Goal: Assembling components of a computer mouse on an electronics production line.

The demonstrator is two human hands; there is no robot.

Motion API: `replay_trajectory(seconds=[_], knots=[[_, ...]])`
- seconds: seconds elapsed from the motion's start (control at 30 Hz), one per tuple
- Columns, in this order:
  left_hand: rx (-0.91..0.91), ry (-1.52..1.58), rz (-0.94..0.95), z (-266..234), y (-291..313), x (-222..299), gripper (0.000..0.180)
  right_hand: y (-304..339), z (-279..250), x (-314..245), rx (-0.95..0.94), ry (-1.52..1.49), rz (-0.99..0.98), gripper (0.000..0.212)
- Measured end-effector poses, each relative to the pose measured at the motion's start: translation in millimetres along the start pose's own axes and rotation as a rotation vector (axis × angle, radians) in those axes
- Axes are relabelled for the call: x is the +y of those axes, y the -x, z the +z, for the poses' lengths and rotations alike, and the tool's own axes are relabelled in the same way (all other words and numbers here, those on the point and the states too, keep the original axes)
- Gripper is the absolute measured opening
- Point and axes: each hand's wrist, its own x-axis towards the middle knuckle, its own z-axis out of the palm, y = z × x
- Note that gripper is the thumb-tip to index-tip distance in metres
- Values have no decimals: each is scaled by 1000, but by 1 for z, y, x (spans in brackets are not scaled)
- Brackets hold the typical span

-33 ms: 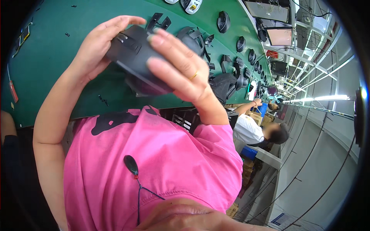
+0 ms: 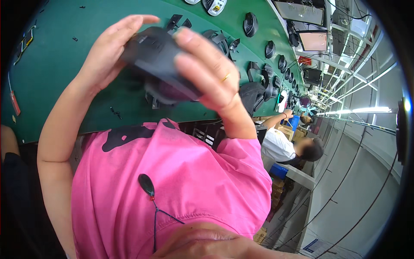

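Observation:
A rounded black plastic shell, with a glossy dark curved part on its underside, is held up over the green table. My left hand grips its left end, the index finger stretched along the top edge. Across its right side lie the fingers of my right hand, which wears a ring; they are blurred by motion. Behind the shell, a black pronged part rests on the table. A little metallic piece shows just below the shell, mostly hidden.
Several black shells line the table toward the right. A red-handled screwdriver lies at the left edge, with small black pieces near the front edge. A co-worker in a white shirt sits further along on the right.
My right hand has shifted slightly right, and the shell has tilted and moved a little with it. My left hand has barely moved and keeps its grip.

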Motion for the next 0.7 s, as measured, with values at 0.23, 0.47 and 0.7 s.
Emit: replay_trajectory(seconds=[0.23,0.47,0.7], knots=[[236,-215,335,10,0,13,39,45,-58,149,278,828,421,39],[259,-301,389,-8,-11,4,41,153,-63,236,-472,716,900,68],[213,-339,433,-7,-10,1,37,60,-39,147,-412,838,863,39]])
